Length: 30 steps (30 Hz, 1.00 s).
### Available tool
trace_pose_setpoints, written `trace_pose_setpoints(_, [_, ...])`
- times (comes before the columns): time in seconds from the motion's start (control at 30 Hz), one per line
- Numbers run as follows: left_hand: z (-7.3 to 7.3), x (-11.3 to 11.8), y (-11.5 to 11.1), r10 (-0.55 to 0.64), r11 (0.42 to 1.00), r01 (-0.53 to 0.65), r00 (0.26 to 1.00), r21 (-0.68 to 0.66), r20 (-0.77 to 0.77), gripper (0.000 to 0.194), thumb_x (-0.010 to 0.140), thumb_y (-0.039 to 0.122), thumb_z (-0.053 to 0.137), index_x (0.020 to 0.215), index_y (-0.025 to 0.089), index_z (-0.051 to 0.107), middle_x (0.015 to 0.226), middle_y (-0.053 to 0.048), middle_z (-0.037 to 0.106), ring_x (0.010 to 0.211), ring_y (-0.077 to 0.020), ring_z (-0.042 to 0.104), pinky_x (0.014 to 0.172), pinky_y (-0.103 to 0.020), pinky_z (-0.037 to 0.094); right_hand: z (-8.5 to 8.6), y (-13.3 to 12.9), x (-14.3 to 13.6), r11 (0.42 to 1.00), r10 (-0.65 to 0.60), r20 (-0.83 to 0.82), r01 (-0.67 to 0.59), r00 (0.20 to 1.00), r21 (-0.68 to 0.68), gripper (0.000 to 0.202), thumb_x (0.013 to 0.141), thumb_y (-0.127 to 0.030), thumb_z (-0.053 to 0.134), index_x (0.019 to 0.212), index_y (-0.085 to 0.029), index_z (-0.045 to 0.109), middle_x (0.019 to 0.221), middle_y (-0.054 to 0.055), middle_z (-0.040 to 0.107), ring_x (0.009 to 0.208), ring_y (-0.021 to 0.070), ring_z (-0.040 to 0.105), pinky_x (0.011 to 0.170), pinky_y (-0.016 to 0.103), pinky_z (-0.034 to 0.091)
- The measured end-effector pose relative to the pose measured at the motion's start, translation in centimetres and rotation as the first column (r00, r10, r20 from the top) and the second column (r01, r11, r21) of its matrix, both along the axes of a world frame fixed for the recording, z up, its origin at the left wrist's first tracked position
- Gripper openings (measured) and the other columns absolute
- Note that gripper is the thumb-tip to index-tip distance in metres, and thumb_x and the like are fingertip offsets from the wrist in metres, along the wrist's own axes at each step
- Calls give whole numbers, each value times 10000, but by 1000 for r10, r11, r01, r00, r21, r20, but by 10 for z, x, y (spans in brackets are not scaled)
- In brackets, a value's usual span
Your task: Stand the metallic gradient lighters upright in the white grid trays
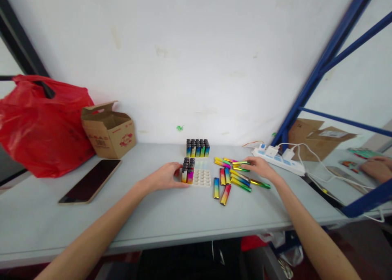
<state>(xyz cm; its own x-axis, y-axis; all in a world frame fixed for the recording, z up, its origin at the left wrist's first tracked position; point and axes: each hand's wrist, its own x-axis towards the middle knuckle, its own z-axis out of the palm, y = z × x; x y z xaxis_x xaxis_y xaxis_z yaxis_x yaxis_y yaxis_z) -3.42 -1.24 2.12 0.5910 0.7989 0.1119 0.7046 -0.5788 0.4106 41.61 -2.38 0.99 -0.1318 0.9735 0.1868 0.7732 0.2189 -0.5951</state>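
My left hand (pixel 168 175) is curved around the left end of a white tray with round slots (pixel 202 178), its thumb and fingers apart at the edges. Several upright lighters (pixel 188 171) with black tops fill the tray's left columns. Behind it stands a full block of upright lighters (pixel 197 148). To the right, loose shiny lighters in yellow, green, blue and red (pixel 240 180) lie in a scattered pile. My right hand (pixel 259 166) pinches one green and yellow lighter (pixel 241 163) at the pile's back edge.
At the left are a red plastic bag (pixel 45 124), an open cardboard box (pixel 112 133) and a dark-screened tablet (pixel 91 181). A white power strip (pixel 278 159) with plugs and cables lies right, beside a blue metal frame (pixel 318 67). Another person's hand (pixel 378 168) is at far right.
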Motion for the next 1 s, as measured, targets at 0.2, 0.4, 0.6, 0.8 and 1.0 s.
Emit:
trace_pose_setpoints(0.2, [-1,-1,0,-1,1000,1,1000,-10,27,616,687,761,736,931,200,666,899,-56,717,781,-244,647,697,-331,465,19,6,-23,980,-61,-230,101,971,169,586,829,-712,663,997,-160,764,673,33,644,645,197,548,595,322,420])
trace_pose_setpoints(0.4, [5,1,-4,8,1000,-7,1000,-5,19,594,688,739,743,931,201,670,910,-56,722,780,-233,639,691,-315,451,40,30,-79,981,31,-560,83,828,178,516,786,-705,741,828,-196,668,604,-44,464,616,143,458,609,289,400])
trace_pose_setpoints(0.6, [7,2,-7,-20,1000,20,1000,12,10,583,727,721,736,949,185,677,908,-66,721,776,-243,646,698,-321,458,35,31,-153,982,156,-769,-181,620,54,520,828,-730,695,917,-230,581,829,-12,617,709,143,589,686,290,521])
trace_pose_setpoints(0.8, [1,1,-3,-33,999,33,999,32,8,569,737,697,740,976,184,671,934,-71,724,794,-244,657,714,-320,470,11,8,-197,935,204,-755,-353,623,-39,495,889,-731,618,1047,-269,535,644,-94,442,472,97,338,470,236,309])
trace_pose_setpoints(1.0, [0,1,-3,-46,998,45,999,40,22,527,745,658,752,971,188,673,912,-66,720,784,-245,650,716,-333,474,-2,1,-210,981,190,-535,-180,823,71,554,935,-730,531,697,-236,452,606,-52,384,554,127,347,506,264,281])
